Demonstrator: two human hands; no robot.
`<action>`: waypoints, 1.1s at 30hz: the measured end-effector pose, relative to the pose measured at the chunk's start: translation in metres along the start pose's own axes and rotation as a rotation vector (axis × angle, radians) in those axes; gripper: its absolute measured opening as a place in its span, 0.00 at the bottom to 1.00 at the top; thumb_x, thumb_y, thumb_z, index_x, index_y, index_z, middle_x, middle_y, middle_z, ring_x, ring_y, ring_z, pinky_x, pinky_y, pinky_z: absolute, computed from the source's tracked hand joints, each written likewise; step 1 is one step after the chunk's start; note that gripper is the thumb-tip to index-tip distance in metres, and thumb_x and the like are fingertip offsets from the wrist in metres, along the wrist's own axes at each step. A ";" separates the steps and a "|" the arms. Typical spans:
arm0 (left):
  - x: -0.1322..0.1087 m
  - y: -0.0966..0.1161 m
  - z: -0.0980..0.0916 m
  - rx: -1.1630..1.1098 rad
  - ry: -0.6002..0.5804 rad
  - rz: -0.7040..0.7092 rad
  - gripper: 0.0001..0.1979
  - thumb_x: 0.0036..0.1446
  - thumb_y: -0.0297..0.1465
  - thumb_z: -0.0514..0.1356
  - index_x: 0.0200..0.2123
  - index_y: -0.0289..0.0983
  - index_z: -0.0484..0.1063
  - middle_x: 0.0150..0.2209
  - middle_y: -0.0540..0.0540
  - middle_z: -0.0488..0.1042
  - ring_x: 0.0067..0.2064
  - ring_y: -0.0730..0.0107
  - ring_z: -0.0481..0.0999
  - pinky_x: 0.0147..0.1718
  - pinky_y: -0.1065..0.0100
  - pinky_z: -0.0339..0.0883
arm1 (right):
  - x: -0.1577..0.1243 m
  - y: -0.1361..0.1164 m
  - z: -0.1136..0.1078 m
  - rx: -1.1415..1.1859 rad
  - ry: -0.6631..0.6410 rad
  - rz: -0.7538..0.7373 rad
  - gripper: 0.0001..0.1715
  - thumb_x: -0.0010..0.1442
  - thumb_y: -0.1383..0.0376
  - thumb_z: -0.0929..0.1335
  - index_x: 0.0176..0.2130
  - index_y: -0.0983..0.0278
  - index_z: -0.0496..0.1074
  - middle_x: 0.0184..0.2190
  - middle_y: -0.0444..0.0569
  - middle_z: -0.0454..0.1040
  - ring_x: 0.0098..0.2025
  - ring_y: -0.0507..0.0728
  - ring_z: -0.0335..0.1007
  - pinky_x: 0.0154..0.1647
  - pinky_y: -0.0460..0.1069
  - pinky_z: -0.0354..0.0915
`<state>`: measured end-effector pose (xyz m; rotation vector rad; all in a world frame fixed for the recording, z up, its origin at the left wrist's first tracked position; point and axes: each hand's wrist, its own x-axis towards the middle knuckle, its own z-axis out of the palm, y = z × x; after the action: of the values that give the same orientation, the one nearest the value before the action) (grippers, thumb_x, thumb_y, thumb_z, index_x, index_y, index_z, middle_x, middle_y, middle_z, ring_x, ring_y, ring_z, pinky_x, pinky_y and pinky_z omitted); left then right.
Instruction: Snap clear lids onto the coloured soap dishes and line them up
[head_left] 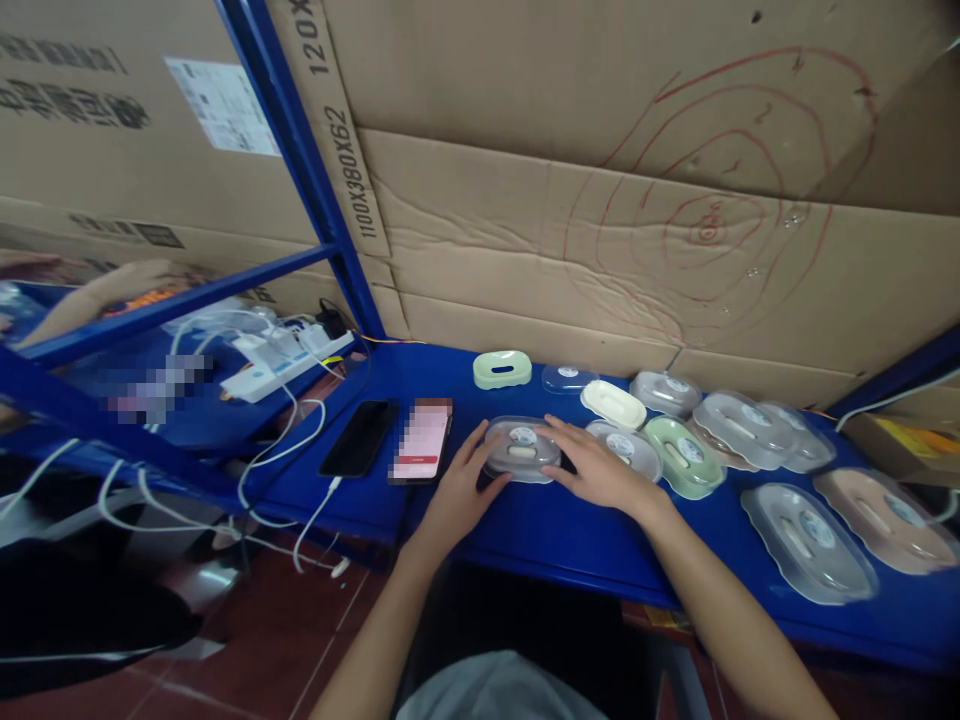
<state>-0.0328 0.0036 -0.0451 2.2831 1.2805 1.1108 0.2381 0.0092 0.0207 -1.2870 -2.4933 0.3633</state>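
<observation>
Between my two hands lies a grey soap dish (523,462) with a see-through lid and a round label, flat on the blue table. My left hand (466,485) grips its left end, thumb at the near edge and fingers at the far side. At the right end, my right hand (600,468) holds it the same way. Just right of it, partly behind my right hand, is another lidded grey dish (634,450). Close by are a green lidded dish (684,455), a cream dish part (613,404), a loose see-through lid (568,379) and a green dish part (502,370) with a slot.
Several lidded dishes, such as a grey one (810,545) and a pinkish one (889,520), lie to the right. Left are a dark phone (358,438), a lit phone (421,442) and a power strip (289,360) with cables. Another person's arm (112,295) shows beyond the blue frame (300,170).
</observation>
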 end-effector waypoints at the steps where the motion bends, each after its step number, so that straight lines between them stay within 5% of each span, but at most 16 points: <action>1: -0.001 -0.001 0.001 0.010 0.019 0.010 0.27 0.69 0.33 0.64 0.69 0.47 0.64 0.73 0.40 0.61 0.72 0.53 0.66 0.69 0.50 0.66 | 0.000 -0.001 -0.001 -0.016 -0.007 -0.013 0.36 0.73 0.56 0.66 0.75 0.54 0.55 0.76 0.57 0.55 0.77 0.64 0.53 0.74 0.67 0.56; 4: -0.002 -0.002 0.004 0.052 0.074 0.036 0.25 0.69 0.33 0.64 0.66 0.46 0.67 0.71 0.39 0.65 0.70 0.51 0.69 0.67 0.48 0.68 | 0.000 -0.004 -0.003 -0.064 -0.024 -0.037 0.38 0.74 0.58 0.66 0.76 0.53 0.51 0.76 0.58 0.55 0.77 0.64 0.50 0.76 0.72 0.47; 9: 0.000 0.008 0.002 0.152 0.002 0.077 0.31 0.69 0.34 0.64 0.72 0.50 0.61 0.77 0.39 0.51 0.76 0.44 0.57 0.68 0.42 0.66 | -0.004 -0.006 0.004 -0.188 -0.012 -0.003 0.37 0.74 0.57 0.65 0.76 0.53 0.53 0.76 0.59 0.53 0.77 0.68 0.50 0.74 0.79 0.38; 17: 0.007 -0.002 0.008 0.193 -0.009 0.122 0.27 0.73 0.34 0.58 0.72 0.48 0.62 0.75 0.39 0.58 0.77 0.47 0.54 0.68 0.41 0.64 | 0.007 -0.016 0.035 -0.446 0.148 -0.032 0.42 0.73 0.60 0.67 0.77 0.65 0.49 0.74 0.68 0.55 0.76 0.72 0.52 0.75 0.77 0.43; 26: 0.023 -0.004 0.001 0.172 -0.015 0.171 0.23 0.73 0.34 0.59 0.68 0.48 0.68 0.71 0.41 0.66 0.73 0.50 0.64 0.67 0.41 0.66 | 0.008 0.000 0.026 -0.435 0.131 -0.057 0.35 0.76 0.57 0.63 0.75 0.68 0.55 0.72 0.68 0.60 0.73 0.68 0.60 0.75 0.73 0.52; 33: 0.027 -0.005 0.001 0.132 -0.027 0.215 0.24 0.74 0.32 0.56 0.70 0.51 0.64 0.71 0.41 0.65 0.73 0.51 0.63 0.68 0.40 0.64 | 0.011 0.013 0.028 -0.355 0.134 -0.083 0.37 0.75 0.57 0.64 0.74 0.70 0.56 0.72 0.66 0.60 0.74 0.67 0.60 0.76 0.63 0.57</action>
<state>-0.0266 0.0285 -0.0356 2.5746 1.1510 1.0865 0.2312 0.0238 -0.0077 -1.2757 -2.5614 -0.1890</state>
